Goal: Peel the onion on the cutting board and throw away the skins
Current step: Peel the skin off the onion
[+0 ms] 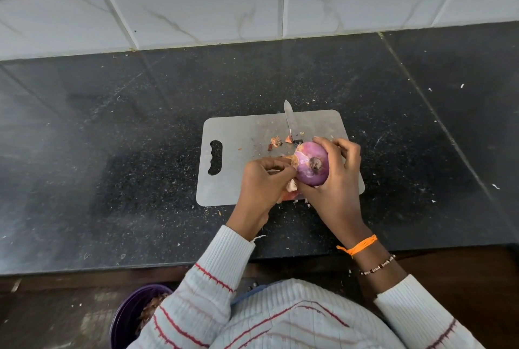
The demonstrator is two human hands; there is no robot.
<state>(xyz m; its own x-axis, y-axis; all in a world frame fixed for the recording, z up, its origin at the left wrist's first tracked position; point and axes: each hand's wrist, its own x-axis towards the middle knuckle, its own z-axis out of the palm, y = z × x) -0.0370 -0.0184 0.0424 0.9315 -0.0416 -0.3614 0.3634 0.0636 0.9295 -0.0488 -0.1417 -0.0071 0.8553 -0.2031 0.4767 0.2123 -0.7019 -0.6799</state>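
both hands [264, 180] around onion [312, 163], left fingers [283, 170] on skin [295, 159]

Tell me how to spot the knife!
Find the grey cutting board on the dark counter. The knife lies at its far edge, behind the onion in the right hand. It's the only shiny metal thing, its tip poking past the board.

Purple onion [312, 163]; grey cutting board [238, 135]; black speckled tabletop [112, 152]; white sleeve [213, 287] with red stripes; orange wrist thread [358, 246]; purple bin [126, 317].
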